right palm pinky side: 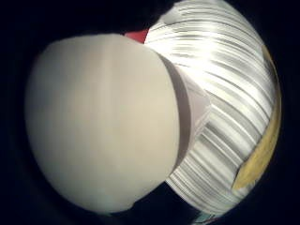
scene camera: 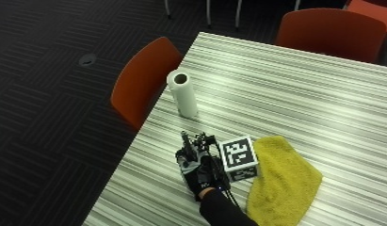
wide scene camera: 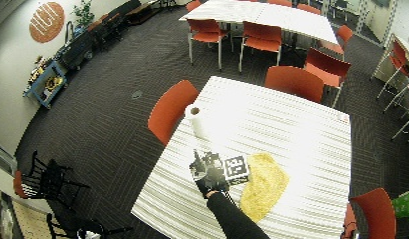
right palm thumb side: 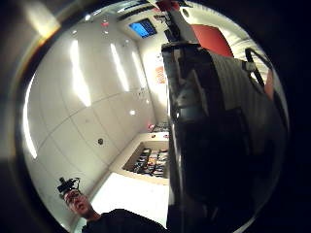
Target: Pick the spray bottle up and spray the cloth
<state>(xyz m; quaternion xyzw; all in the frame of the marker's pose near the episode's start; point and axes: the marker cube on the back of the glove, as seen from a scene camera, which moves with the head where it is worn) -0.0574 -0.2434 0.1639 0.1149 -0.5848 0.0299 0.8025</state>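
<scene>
Gloved right hand [scene camera: 199, 172] is up off the striped counter [scene camera: 293, 84], fingers wrapped round what looks like the spray bottle [right palm pinky side: 101, 124], though the outside view hides it. Yellow cloth [scene camera: 282, 181] lies just beside the fingers; paper towel roll [scene camera: 183, 93] stands beyond the fingertips.

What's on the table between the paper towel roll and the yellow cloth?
In the outside view, only the gloved right hand lies between the paper towel roll and the yellow cloth; otherwise bare striped tabletop.

The right hand [scene camera: 199, 169] wears a black glove below a black sleeve [scene camera: 223, 214].
</scene>
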